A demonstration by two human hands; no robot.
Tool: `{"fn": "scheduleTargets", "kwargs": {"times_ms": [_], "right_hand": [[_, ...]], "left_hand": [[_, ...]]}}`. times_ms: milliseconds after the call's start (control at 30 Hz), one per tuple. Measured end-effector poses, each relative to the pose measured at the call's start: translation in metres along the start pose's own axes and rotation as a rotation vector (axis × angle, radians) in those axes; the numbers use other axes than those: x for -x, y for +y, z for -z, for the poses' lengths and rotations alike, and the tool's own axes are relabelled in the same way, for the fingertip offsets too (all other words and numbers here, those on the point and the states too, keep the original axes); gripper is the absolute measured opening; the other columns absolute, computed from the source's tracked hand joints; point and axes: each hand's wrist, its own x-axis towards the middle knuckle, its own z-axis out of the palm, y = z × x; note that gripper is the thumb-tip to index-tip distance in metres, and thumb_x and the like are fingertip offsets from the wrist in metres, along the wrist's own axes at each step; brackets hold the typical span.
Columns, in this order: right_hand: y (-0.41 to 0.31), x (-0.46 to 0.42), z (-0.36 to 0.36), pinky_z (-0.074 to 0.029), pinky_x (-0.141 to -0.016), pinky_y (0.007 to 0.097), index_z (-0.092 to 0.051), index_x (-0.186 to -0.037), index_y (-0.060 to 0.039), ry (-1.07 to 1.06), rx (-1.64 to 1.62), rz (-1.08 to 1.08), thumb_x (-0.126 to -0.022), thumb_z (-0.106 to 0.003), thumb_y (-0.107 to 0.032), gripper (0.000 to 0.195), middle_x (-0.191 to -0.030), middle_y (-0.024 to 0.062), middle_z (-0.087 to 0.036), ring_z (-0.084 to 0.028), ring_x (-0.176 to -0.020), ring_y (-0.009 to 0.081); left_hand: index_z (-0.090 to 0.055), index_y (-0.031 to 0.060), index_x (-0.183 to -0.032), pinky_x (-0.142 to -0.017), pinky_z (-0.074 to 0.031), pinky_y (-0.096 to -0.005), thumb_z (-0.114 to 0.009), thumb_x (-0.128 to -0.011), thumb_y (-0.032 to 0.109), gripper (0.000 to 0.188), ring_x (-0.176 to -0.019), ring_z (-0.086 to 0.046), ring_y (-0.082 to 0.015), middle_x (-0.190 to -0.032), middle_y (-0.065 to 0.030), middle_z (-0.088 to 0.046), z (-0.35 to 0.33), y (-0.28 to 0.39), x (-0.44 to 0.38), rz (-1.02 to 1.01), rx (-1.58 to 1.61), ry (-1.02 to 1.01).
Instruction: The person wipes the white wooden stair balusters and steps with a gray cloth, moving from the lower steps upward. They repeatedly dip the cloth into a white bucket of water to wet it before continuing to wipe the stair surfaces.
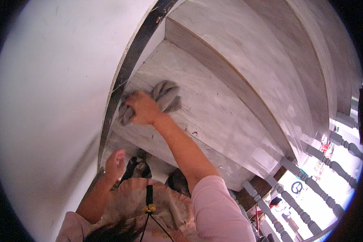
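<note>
My right hand (143, 107) presses a crumpled grey cloth (166, 93) onto a stair tread (205, 103), close to the wall side. The hand is blurred, and part of the cloth bunches out on either side of it. Specks of dark debris (194, 133) lie on the tread beside my forearm. Lower down, near the wall, my left hand (115, 165) hangs in the air with loosely curled fingers and nothing visible in it.
More winding steps (248, 51) rise toward the upper right. A dark skirting strip (121, 78) runs along the white wall (48, 90) at left. Grey turned balusters (314, 187) line the right side, with a bright lower area beyond. Dark footwear (137, 168) shows below my hands.
</note>
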Motion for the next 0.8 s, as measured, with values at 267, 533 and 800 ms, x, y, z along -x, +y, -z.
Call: {"fn": "scheduleTargets", "kwargs": {"times_ms": [267, 533, 800], "right_hand": [[-0.065, 0.092, 0.02, -0.043, -0.1, 0.0424, -0.053, -0.13, 0.0048, -0.415, -1.055, -0.539, -0.092, -0.058, -0.05, 0.066, -0.13, 0.0281, -0.056, -0.054, -0.12, 0.0402], [-0.006, 0.145, 0.078, -0.051, -0.083, 0.0398, -0.056, -0.125, 0.0016, 0.242, -0.248, -0.749, -0.09, -0.066, -0.042, 0.057, -0.109, 0.0191, -0.066, -0.065, -0.095, 0.0292], [0.059, 0.144, 0.309, -0.037, -0.102, 0.0489, -0.047, -0.14, -0.0062, 0.63, 0.916, -0.328, -0.092, -0.061, -0.033, 0.056, -0.141, 0.0152, -0.049, -0.048, -0.128, 0.0333]], "left_hand": [[-0.05, 0.0001, -0.129, -0.098, -0.045, -0.0365, -0.075, -0.079, 0.01, 0.057, -0.109, -0.058, -0.0238, -0.121, -0.0129, -0.059, 0.014, 0.07, -0.037, 0.078, 0.355, 0.115], [-0.043, -0.008, -0.135, -0.097, -0.045, -0.0343, -0.077, -0.08, 0.014, 0.068, -0.111, -0.057, -0.0227, -0.124, -0.016, -0.058, 0.017, 0.113, -0.061, 0.333, 0.632, 0.166], [-0.063, -0.0039, -0.108, -0.088, -0.048, -0.026, -0.066, -0.091, 0.01, 0.022, -0.098, -0.062, -0.0131, -0.108, -0.0064, -0.067, 0.035, 0.18, -0.124, 0.126, 0.95, 0.351]]}}
